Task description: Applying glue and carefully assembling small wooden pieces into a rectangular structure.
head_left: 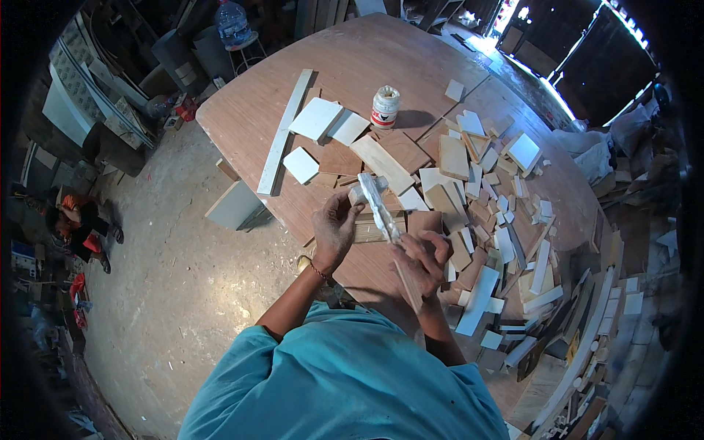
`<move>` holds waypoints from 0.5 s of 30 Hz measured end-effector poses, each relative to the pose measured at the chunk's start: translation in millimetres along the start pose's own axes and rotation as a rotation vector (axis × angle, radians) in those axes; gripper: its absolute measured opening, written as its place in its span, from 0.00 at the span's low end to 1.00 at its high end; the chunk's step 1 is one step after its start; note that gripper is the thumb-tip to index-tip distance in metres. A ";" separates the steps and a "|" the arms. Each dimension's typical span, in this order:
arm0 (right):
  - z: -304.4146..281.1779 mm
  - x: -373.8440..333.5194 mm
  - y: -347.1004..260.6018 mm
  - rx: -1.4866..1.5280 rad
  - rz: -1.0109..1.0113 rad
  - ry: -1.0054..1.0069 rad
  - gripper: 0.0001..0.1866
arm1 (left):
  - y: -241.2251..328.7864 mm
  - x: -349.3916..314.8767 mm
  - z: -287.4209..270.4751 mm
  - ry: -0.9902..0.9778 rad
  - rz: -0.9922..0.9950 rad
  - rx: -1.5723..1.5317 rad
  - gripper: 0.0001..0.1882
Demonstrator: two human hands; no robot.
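Note:
My left hand [334,231] is closed on a small pale block [357,195], pinched between thumb and fingers. My right hand [423,265] grips a flat wooden stick [408,282], its upper length coated in thick white paste [375,205]. The coated end crosses in front of the block; whether they touch I cannot tell. Both hands are above the near edge of a wooden table [345,55]. Beyond them stands an open plastic jar [384,108] with white paste smeared about its mouth. Beneath the hands lies a ribbed piece of wood [378,228].
Wood offcuts and white-faced pieces [480,297] are heaped over the table's right side. A long narrow board [286,132] lies at the left. Another person [77,220] sits at the far left. A large water bottle [232,26] rests on a stool behind the table.

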State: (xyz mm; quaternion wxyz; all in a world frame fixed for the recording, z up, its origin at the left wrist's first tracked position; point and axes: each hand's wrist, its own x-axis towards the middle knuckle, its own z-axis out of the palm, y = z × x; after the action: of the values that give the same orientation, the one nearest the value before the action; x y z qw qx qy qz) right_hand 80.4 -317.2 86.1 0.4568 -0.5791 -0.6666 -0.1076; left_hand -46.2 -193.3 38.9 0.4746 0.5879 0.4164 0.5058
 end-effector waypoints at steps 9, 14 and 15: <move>-11.5 -2.1 -2.8 0.096 -0.083 -0.040 0.09 | 3.7 2.6 -5.3 0.045 -0.035 -0.069 0.11; -3.4 0.3 14.2 -0.009 0.025 0.023 0.11 | 2.8 2.8 0.7 0.036 -0.008 -0.061 0.13; -2.1 0.6 15.2 -0.042 0.019 0.008 0.13 | 2.9 1.6 1.7 0.021 -0.008 -0.029 0.14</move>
State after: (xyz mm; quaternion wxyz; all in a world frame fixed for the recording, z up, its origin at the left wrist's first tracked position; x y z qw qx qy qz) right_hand 94.7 -313.6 81.8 0.4482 -0.5943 -0.6571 -0.1194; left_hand -44.3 -192.6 42.0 0.4806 0.5738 0.4164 0.5161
